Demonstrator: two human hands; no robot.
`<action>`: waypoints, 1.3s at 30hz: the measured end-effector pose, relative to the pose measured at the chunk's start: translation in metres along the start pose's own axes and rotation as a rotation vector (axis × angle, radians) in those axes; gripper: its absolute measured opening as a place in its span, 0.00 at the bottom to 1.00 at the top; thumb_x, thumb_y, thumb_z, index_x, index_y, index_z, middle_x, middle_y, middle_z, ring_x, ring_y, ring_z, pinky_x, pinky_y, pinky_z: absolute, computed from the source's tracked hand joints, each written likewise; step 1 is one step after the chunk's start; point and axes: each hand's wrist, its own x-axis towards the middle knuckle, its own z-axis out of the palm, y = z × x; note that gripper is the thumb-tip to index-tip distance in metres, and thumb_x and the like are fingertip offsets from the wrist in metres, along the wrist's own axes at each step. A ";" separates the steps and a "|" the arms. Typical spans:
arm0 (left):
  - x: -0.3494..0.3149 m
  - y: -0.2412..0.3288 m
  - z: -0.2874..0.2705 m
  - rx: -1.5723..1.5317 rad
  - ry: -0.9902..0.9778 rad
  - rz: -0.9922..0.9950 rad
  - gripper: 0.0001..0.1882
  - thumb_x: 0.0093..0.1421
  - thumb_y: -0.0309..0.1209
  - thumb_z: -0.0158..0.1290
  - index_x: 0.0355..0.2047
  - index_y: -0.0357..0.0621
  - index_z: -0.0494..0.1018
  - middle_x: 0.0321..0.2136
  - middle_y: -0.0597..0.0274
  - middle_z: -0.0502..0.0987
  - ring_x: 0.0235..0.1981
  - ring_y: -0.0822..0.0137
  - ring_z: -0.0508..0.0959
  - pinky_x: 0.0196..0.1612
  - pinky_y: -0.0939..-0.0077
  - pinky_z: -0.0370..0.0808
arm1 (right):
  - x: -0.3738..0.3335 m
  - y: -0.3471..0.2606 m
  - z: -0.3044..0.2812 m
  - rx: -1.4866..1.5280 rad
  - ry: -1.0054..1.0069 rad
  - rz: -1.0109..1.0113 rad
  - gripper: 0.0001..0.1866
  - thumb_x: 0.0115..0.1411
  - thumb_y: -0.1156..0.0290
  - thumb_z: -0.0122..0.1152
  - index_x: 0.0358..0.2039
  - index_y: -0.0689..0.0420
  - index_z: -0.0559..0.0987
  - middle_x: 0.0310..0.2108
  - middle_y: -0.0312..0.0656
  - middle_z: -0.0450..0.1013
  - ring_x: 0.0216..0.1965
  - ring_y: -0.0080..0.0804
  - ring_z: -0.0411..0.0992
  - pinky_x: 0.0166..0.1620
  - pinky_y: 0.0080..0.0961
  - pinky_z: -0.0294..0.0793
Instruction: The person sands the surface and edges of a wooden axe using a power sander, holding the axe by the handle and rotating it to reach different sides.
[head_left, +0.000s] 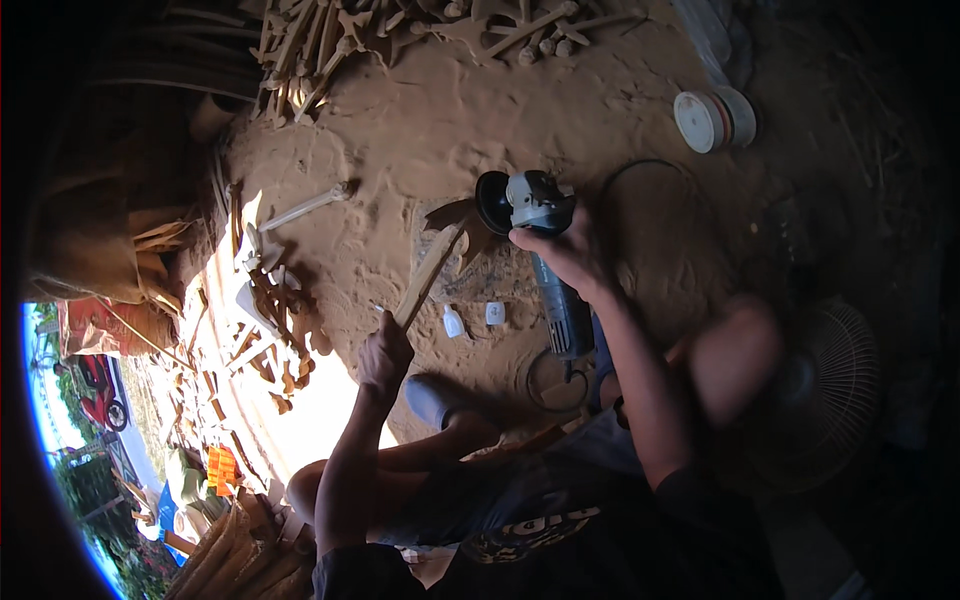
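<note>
My left hand (385,355) is closed round the lower end of a long tan piece (432,272), flat-sided like wood or bone, with a dark, forked far end. A small white stub (377,308) shows at the fingers; I cannot make out what it is. My right hand (568,248) grips an angle grinder (560,300) near its head. The grinder's round dark disc (492,203) is close beside the forked end of the piece; whether they touch, I cannot tell. Behind the piece lies a worn flat block (495,272) on the sandy ground.
A small white bottle (453,321) and a white squarish item (495,313) lie before me. Long pale pieces are heaped at the far side (320,50), others lie left (265,310). A white tub (700,122) is far right, a fan (840,370) near right. The grinder's cord (560,400) loops beside my legs.
</note>
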 end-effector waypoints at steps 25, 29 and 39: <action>0.001 0.052 0.012 0.220 -0.135 0.172 0.20 0.71 0.33 0.45 0.61 0.48 0.70 0.31 0.47 0.82 0.32 0.44 0.85 0.38 0.45 0.80 | -0.094 -0.041 -0.051 -0.598 0.112 -0.206 0.46 0.52 0.57 0.79 0.64 0.66 0.65 0.45 0.64 0.80 0.48 0.62 0.81 0.50 0.51 0.80; -0.001 0.039 0.040 0.262 -0.070 0.246 0.20 0.67 0.33 0.51 0.59 0.46 0.70 0.33 0.53 0.81 0.34 0.52 0.85 0.35 0.54 0.80 | -0.106 -0.030 -0.026 -0.733 -0.035 -0.135 0.51 0.53 0.56 0.76 0.70 0.68 0.61 0.53 0.68 0.76 0.53 0.65 0.78 0.56 0.51 0.77; -0.005 0.032 0.065 0.369 0.211 0.383 0.20 0.61 0.33 0.56 0.53 0.46 0.74 0.27 0.64 0.75 0.28 0.61 0.81 0.29 0.61 0.76 | -0.108 0.021 0.004 -0.837 -0.241 -0.051 0.53 0.55 0.53 0.72 0.73 0.68 0.58 0.66 0.68 0.67 0.62 0.64 0.72 0.63 0.51 0.73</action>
